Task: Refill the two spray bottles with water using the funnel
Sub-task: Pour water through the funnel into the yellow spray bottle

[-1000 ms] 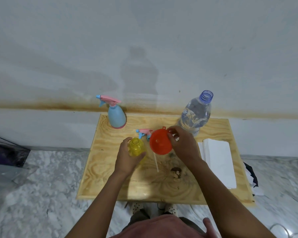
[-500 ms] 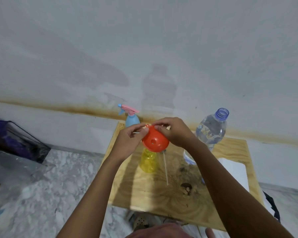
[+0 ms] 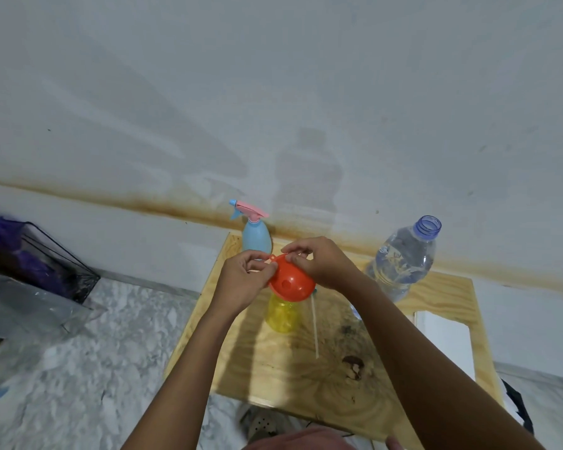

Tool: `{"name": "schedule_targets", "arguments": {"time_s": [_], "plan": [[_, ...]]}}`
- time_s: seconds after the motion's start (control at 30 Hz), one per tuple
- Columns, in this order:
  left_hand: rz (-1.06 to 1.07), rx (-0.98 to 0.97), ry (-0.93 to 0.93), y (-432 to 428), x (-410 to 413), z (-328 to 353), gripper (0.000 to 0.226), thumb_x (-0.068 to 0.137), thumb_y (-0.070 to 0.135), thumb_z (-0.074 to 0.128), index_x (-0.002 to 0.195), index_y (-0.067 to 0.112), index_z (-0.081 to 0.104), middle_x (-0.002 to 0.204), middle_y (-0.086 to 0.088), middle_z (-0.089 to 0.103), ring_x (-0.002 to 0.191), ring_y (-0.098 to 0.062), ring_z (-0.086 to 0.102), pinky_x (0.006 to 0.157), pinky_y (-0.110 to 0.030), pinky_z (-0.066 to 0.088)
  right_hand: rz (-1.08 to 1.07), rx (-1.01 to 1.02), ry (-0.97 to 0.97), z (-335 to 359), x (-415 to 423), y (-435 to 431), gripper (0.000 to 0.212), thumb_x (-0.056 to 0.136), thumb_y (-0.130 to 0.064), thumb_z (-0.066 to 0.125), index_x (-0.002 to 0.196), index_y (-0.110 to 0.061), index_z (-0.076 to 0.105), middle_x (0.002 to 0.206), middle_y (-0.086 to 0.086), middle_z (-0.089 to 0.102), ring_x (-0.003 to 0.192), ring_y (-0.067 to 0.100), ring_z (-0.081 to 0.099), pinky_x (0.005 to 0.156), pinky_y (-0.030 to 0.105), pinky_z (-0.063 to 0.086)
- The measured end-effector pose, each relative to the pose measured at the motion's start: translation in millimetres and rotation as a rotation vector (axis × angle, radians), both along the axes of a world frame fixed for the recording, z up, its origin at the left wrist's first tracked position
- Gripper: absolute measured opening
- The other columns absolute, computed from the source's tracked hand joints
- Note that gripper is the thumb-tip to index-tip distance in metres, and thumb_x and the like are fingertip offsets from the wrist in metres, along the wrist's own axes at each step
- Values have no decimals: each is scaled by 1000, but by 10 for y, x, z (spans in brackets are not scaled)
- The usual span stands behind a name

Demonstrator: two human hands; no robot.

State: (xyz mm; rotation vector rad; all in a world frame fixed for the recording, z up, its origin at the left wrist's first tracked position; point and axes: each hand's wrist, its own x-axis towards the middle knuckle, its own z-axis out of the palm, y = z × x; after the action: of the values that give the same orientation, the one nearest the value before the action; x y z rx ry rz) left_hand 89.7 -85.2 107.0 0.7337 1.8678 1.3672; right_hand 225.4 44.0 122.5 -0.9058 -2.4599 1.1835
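Note:
An orange funnel (image 3: pixel 291 282) sits in the neck of a yellow spray bottle (image 3: pixel 281 315) that stands uncapped on the wooden table (image 3: pixel 273 362). My left hand (image 3: pixel 242 282) pinches the funnel's left rim and my right hand (image 3: pixel 322 263) pinches its far rim. A blue spray bottle (image 3: pixel 255 237) with a pink trigger head stands at the table's back left corner. An open clear water bottle (image 3: pixel 403 263) with a blue neck stands at the back right. The yellow bottle's white dip tube (image 3: pixel 315 323) lies on the table; its trigger head is hidden by my hands.
A white folded cloth (image 3: pixel 442 339) lies on the table's right side. A dark stain (image 3: pixel 353 367) marks the wood. The wall rises directly behind the table. A black wire basket (image 3: pixel 46 261) with purple contents and clear plastic sit on the marble floor at left.
My left hand left the yellow bottle's body and rose to the funnel's rim. The funnel moved from beside the bottle onto its neck. The camera view tilted and shifted left.

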Motion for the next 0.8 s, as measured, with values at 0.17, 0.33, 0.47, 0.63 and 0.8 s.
{"name": "schedule_targets", "arguments": {"time_s": [0.17,0.33,0.47,0.63,0.8], "plan": [[51,-33,-9,-11,48,-38,15,86,14,74,100,11,69,81,-6,74,74,-15,72,69,-32,62,-23,-39,-2,-105,18,-4,24,92,-17,64,115,-18,73,110,-3,73,96,12,62,85,24,48],[112,-75,-66,-4,59,-58,16,86,12,72,101,10,66,88,-11,74,79,-19,73,64,-29,61,-140,-151,95,-214,148,-52,28,93,-21,66,121,-19,68,97,-15,69,90,1,63,80,14,49],[152,-115,-85,6,63,-86,17,86,10,70,102,9,66,84,-10,72,77,-17,72,61,-27,60,-159,-208,124,-323,285,-141,33,93,-26,68,125,-24,64,100,-20,63,89,-4,62,73,10,50],[117,-112,-58,7,74,-103,32,87,10,67,118,15,60,86,-7,71,79,-15,70,64,-28,61,-219,-188,125,-453,305,-205,26,96,-23,63,122,-20,68,102,-13,66,89,-3,62,79,17,51],[36,-82,38,7,34,-123,36,89,15,67,124,24,64,94,-4,70,96,-18,68,79,-38,62,-256,-177,144,-461,265,-220,24,98,-19,59,120,-19,70,109,-8,70,94,4,63,79,13,50]]}}
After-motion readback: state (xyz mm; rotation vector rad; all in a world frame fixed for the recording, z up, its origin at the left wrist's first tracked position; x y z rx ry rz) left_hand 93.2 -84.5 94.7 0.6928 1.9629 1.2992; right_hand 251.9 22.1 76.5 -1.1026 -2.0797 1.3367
